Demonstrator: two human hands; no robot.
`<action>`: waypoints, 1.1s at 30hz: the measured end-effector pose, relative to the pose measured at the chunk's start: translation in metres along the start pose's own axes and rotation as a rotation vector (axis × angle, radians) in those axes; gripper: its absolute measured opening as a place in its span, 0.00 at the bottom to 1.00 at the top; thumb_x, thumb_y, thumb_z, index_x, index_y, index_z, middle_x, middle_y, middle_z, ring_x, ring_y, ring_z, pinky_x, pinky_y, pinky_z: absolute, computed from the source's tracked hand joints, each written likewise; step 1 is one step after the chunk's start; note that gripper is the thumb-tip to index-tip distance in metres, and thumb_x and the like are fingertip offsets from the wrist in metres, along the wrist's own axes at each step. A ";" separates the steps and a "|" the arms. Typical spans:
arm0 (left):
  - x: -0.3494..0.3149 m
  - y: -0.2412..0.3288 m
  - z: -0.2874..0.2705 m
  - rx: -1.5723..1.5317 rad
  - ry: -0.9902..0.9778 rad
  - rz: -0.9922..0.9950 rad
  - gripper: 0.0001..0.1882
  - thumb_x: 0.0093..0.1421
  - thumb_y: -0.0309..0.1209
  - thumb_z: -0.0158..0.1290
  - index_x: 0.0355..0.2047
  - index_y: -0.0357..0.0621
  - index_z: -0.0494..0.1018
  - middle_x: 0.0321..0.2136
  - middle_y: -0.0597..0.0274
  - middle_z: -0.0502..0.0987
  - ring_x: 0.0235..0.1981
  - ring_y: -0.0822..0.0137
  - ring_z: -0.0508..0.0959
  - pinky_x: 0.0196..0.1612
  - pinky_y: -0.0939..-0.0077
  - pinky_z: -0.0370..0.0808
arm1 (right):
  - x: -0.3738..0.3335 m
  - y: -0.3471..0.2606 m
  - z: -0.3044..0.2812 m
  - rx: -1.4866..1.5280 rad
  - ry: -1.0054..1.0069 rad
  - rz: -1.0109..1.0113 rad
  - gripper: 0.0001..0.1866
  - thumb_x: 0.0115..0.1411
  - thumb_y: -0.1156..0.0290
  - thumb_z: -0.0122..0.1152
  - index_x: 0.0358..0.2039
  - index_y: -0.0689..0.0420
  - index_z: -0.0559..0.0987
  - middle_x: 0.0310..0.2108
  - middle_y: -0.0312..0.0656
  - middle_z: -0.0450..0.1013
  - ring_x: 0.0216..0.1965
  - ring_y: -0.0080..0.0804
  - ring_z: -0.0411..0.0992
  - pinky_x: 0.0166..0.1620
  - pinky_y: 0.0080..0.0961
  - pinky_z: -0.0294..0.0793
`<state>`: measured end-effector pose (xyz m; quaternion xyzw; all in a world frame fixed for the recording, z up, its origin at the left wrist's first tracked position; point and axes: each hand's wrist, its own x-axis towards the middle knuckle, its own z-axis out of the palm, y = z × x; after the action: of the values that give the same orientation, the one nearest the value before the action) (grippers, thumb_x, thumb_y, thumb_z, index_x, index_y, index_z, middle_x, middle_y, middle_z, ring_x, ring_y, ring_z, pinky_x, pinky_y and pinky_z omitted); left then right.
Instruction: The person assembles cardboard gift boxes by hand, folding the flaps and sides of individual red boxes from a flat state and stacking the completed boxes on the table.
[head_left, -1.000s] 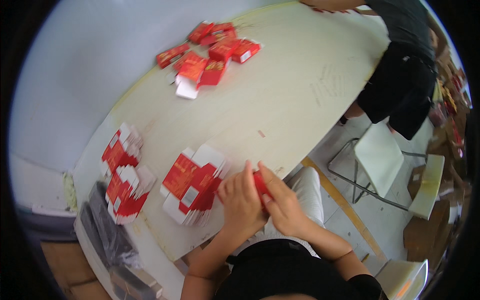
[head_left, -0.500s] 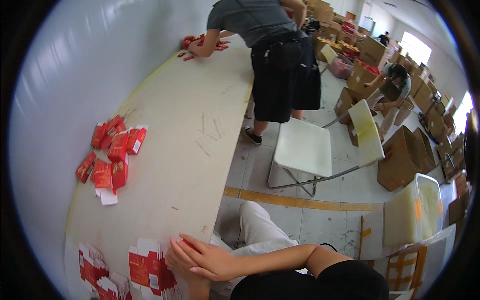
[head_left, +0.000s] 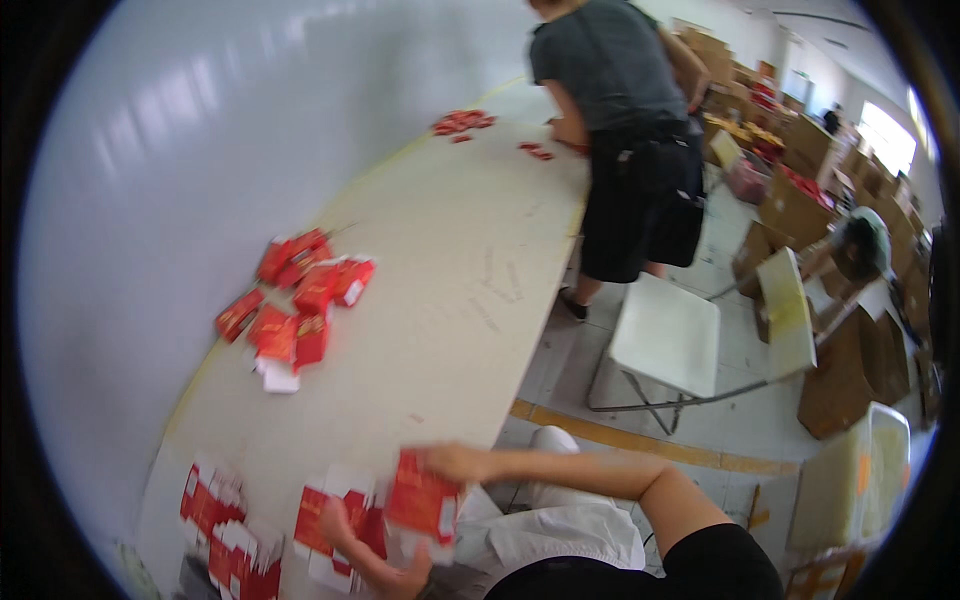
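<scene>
Once the left hand [head_left: 378, 565] parted, the right hand [head_left: 448, 462] pinched a red carton [head_left: 420, 502] beside the carton stack [head_left: 312, 520], seemingly alone. The left gaped over that stack.

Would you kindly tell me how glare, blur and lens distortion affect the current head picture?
Head view: pale reflected streaks on the wall; a washed-out bright window; blur on the right hand and the red box it holds; the table's left edge bowed; corners black.
</scene>
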<state>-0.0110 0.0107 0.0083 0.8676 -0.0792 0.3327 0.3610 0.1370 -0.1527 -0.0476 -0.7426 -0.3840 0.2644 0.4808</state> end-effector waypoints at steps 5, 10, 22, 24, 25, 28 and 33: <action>0.001 -0.033 -0.048 0.100 0.320 -0.185 0.40 0.49 0.40 0.57 0.58 0.33 0.55 0.56 0.47 0.58 0.58 0.51 0.59 0.60 0.54 0.55 | 0.137 -0.062 -0.090 0.761 0.391 0.051 0.35 0.66 0.47 0.38 0.66 0.54 0.50 0.62 0.46 0.54 0.52 0.37 0.64 0.55 0.39 0.65; -0.001 -0.063 -0.066 0.528 -0.173 -0.266 0.47 0.43 0.45 0.64 0.58 0.35 0.56 0.58 0.42 0.57 0.59 0.44 0.57 0.61 0.47 0.52 | 0.172 -0.061 -0.082 0.532 0.621 0.154 0.28 0.65 0.55 0.43 0.60 0.55 0.58 0.56 0.47 0.60 0.52 0.40 0.66 0.50 0.39 0.70; 0.016 -0.080 -0.048 0.474 -0.554 -0.355 0.60 0.31 0.46 0.70 0.62 0.39 0.52 0.57 0.48 0.59 0.59 0.48 0.59 0.60 0.53 0.56 | 0.010 0.044 -0.002 0.418 0.498 0.247 0.17 0.60 0.72 0.50 0.50 0.55 0.69 0.43 0.42 0.67 0.37 0.26 0.71 0.35 0.24 0.75; 0.017 -0.080 -0.049 0.427 -0.532 -0.426 0.61 0.29 0.43 0.71 0.62 0.41 0.51 0.57 0.48 0.59 0.59 0.48 0.58 0.60 0.53 0.55 | -0.001 0.029 -0.002 0.340 0.508 0.232 0.16 0.60 0.72 0.50 0.49 0.56 0.69 0.43 0.42 0.66 0.37 0.26 0.71 0.35 0.24 0.75; 0.017 -0.079 -0.048 0.444 -0.524 -0.416 0.61 0.29 0.41 0.71 0.63 0.41 0.50 0.57 0.48 0.59 0.59 0.48 0.58 0.60 0.53 0.56 | -0.007 0.021 -0.005 0.375 0.495 0.248 0.17 0.59 0.71 0.52 0.49 0.55 0.70 0.44 0.44 0.64 0.37 0.28 0.71 0.35 0.24 0.75; 0.019 -0.071 -0.049 0.499 -0.486 -0.407 0.61 0.28 0.38 0.71 0.63 0.42 0.49 0.57 0.47 0.58 0.59 0.47 0.58 0.60 0.54 0.57 | -0.011 0.007 -0.004 0.437 0.448 0.254 0.18 0.58 0.71 0.53 0.50 0.55 0.69 0.46 0.47 0.61 0.37 0.30 0.71 0.36 0.24 0.75; 0.018 -0.057 -0.054 0.505 -0.350 -0.382 0.60 0.30 0.36 0.70 0.64 0.45 0.48 0.58 0.47 0.54 0.59 0.46 0.55 0.59 0.50 0.55 | -0.007 -0.018 0.010 0.392 0.329 0.090 0.19 0.61 0.71 0.51 0.53 0.57 0.66 0.50 0.44 0.63 0.39 0.27 0.72 0.37 0.23 0.74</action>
<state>-0.0035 0.0906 0.0148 0.9723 0.1084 0.1149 0.1721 0.1199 -0.1486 -0.0351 -0.6847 -0.2085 0.2306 0.6592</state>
